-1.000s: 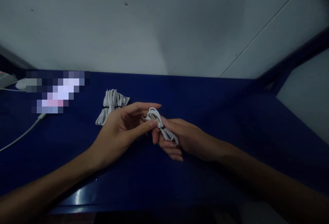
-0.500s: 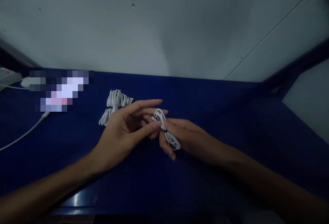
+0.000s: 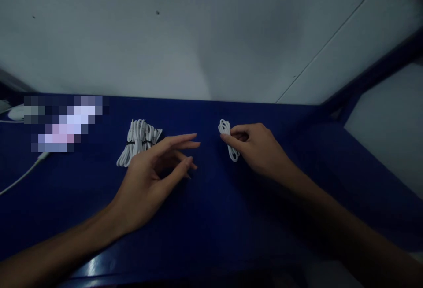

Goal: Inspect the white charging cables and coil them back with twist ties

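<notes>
My right hand [image 3: 254, 145] pinches a coiled white cable [image 3: 233, 152] between thumb and fingers, low over the blue table [image 3: 211, 217]. Part of that coil is hidden behind my thumb. My left hand [image 3: 158, 164] holds nothing; its fingers are apart and point to the right. Just behind the left hand lies a pile of white cable coils [image 3: 134, 140], bound with dark ties. The hand covers the pile's lower right part.
At the far left a bright, pixelated object [image 3: 71, 123] lies on the table, with a white cord [image 3: 24, 175] running from it. A pale wall [image 3: 165, 50] rises behind the table. A blue frame bar [image 3: 373, 74] slants along the right side.
My left hand has let go of the cable coil. My right hand has carried it right and away from me. The view has shifted slightly.
</notes>
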Motion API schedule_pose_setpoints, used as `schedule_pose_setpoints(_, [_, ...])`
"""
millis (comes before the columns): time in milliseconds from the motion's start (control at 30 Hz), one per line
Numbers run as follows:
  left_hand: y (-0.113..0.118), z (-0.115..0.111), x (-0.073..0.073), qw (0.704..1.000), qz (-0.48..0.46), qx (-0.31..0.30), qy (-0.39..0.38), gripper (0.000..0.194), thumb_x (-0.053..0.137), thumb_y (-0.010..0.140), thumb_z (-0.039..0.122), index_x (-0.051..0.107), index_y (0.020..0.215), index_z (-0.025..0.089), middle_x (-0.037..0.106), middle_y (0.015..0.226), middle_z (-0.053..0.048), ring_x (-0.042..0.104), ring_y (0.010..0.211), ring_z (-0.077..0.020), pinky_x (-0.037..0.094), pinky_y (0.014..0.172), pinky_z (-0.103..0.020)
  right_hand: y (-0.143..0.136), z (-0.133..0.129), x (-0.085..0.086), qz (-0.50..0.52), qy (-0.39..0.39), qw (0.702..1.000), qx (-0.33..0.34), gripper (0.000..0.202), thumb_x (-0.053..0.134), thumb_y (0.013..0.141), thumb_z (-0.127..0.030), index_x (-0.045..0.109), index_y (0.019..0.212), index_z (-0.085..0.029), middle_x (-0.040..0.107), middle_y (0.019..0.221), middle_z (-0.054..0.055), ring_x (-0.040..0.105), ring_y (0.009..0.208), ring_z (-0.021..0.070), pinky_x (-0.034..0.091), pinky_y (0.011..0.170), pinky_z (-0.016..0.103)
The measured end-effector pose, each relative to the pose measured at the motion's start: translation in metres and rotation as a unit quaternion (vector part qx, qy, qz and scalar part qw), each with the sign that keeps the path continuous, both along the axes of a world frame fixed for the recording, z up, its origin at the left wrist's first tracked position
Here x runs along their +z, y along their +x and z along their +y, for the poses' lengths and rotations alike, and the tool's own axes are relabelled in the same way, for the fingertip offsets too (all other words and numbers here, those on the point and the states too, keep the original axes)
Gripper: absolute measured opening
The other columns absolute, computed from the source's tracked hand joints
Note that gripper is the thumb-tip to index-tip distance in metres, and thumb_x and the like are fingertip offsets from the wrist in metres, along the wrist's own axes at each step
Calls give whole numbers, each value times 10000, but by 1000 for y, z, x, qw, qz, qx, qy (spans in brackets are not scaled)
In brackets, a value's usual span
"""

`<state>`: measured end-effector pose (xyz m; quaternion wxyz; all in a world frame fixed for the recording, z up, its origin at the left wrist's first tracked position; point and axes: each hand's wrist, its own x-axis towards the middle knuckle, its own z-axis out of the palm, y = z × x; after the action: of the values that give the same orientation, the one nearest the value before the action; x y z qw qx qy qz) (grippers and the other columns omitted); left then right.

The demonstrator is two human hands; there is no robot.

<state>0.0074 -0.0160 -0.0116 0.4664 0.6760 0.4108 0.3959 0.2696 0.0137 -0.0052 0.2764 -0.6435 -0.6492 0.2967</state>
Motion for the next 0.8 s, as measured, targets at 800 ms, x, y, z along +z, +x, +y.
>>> schedule_pose_setpoints(800, [-6, 1, 7, 976, 122, 121, 136, 198, 726, 1071, 413, 769, 1246, 332, 753, 899, 27, 660, 641, -135, 536, 583, -305, 10, 12, -12, -39, 15, 997, -66, 466, 796, 968, -402, 704, 1322, -112, 795, 912, 102, 764, 826, 277, 580, 764, 439])
